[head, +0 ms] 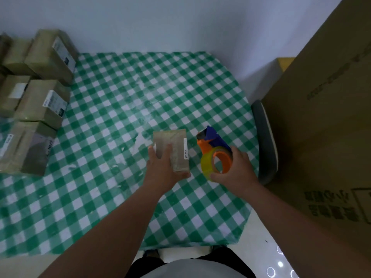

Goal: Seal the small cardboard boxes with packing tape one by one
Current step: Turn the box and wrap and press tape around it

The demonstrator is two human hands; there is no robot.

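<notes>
Left hand (pixel 163 167) grips the small box (pixel 173 150) at table centre; right hand (pixel 234 171) clutches the tape dispenser (pixel 215 155) at its 3 o'clock. Stacked boxes (pixel 38 97) crowd 9 o'clock, a big carton (pixel 321 117) stands at 3 o'clock, all around the green checked tablecloth (pixel 120 97) under a pale wall (pixel 160 23).

One head-worn view – looking steeply down, close over the table (pixel 120 97); wide-angle.

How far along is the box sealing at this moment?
Done, apparently: small boxes stacked at the table's left look taped. In hand: the left hand holds one small box; the right hand grips the tape dispenser beside it, apart. How many boxes remain cannot be seen.
</notes>
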